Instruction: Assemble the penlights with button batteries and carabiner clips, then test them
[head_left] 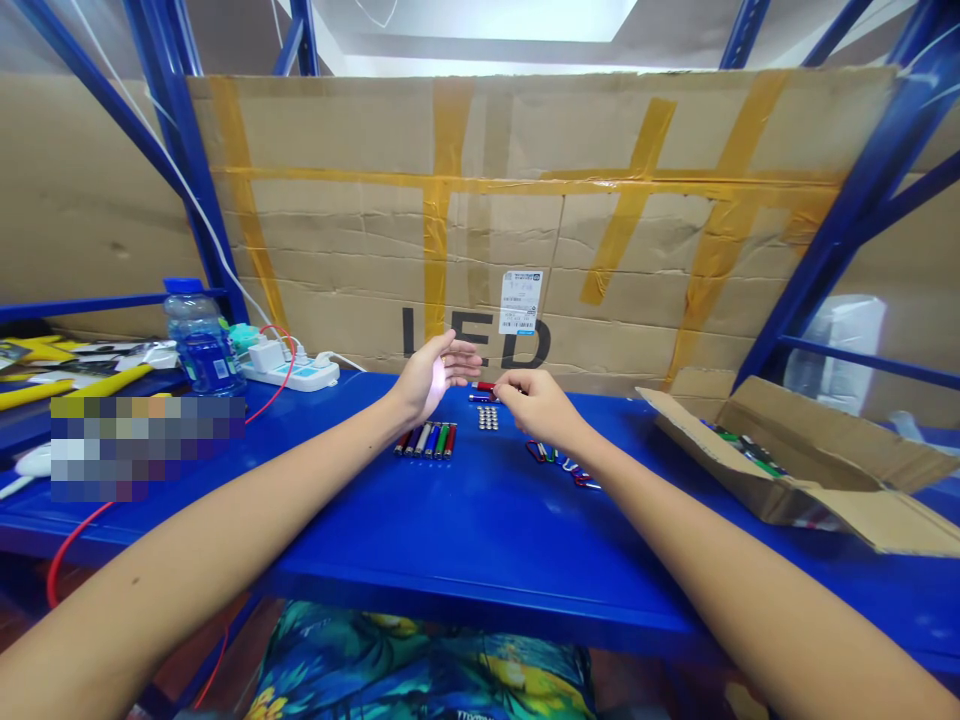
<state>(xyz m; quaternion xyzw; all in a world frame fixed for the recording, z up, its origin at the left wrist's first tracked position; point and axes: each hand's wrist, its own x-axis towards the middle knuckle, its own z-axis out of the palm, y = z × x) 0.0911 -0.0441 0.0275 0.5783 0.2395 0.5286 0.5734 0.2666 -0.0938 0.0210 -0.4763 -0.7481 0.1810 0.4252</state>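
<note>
My left hand [439,375] is raised with its palm turned toward the right and its fingers stretched out. A pinkish-white spot of light falls on that palm. My right hand [536,400] is closed around a small red flashlight [484,386] that points at the left palm. Just below it shows a blue flashlight [482,398]; whether it touches my hand I cannot tell. Several small flashlights [426,440] in different colours lie in a row under my left hand. Button cells [488,418] stand in a grid between the hands. Coloured carabiners [562,463] lie beneath my right forearm.
An opened cardboard box [780,480] with more small items stands at the right. On the left are a power strip [300,372], a bottle of blue liquid [199,340] and a red cable [75,545]. A large cardboard sheet [360,240] closes off the blue table's back.
</note>
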